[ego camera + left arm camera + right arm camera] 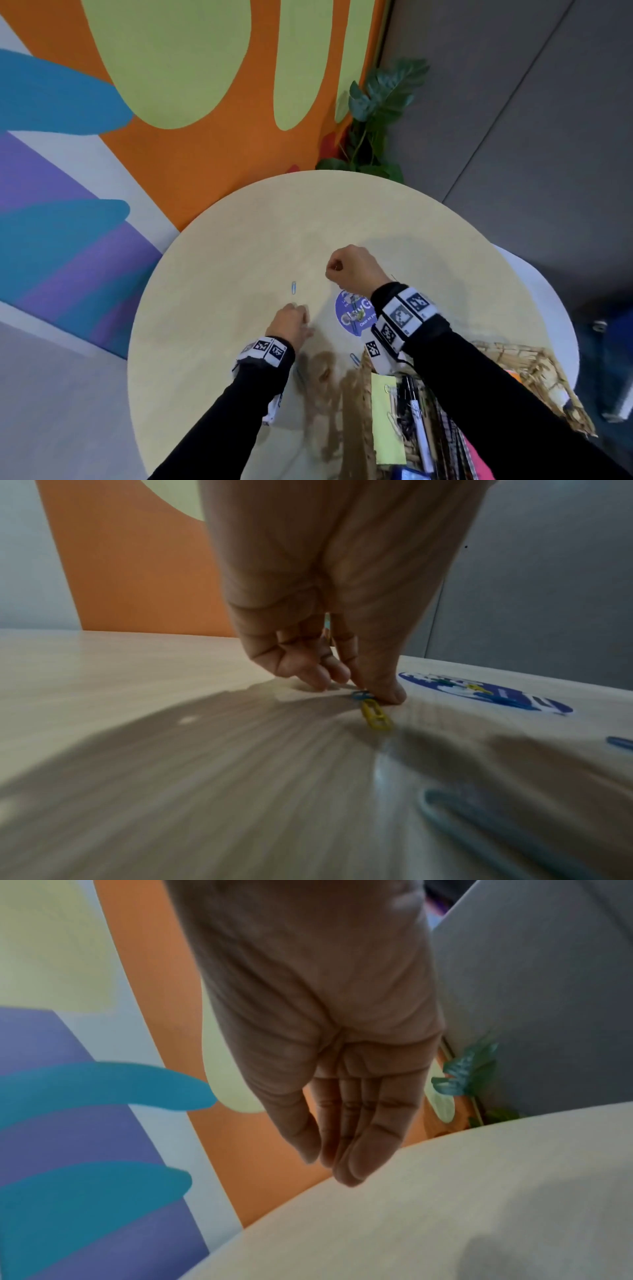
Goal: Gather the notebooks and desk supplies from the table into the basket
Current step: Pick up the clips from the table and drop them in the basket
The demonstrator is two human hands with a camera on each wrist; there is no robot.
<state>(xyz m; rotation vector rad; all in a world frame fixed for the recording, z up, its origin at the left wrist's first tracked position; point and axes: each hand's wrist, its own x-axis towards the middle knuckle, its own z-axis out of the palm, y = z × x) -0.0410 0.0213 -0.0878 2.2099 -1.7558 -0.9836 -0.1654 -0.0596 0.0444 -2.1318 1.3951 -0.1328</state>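
Note:
My left hand (291, 322) is down on the round table (274, 222). In the left wrist view, the thumb and forefinger of my left hand (363, 693) pinch a blue paper clip (360, 695). A yellow clip (377, 718) lies touching it. My right hand (346, 267) hovers further back, its fingers bunched against the thumb. In the right wrist view nothing shows in my right hand (329, 1161). The wicker basket (534, 363) stands at the near right under my right forearm, with a yellow note (385, 421) and markers (414, 411) inside.
Loose clips lie on the table: a blue one (293, 287) beyond my left hand, another (354, 359) by the basket, a blurred one (479, 831) under my left wrist. More clips (477, 688) lie on a round blue sticker (352, 315). A potted plant (380, 113) stands behind the table.

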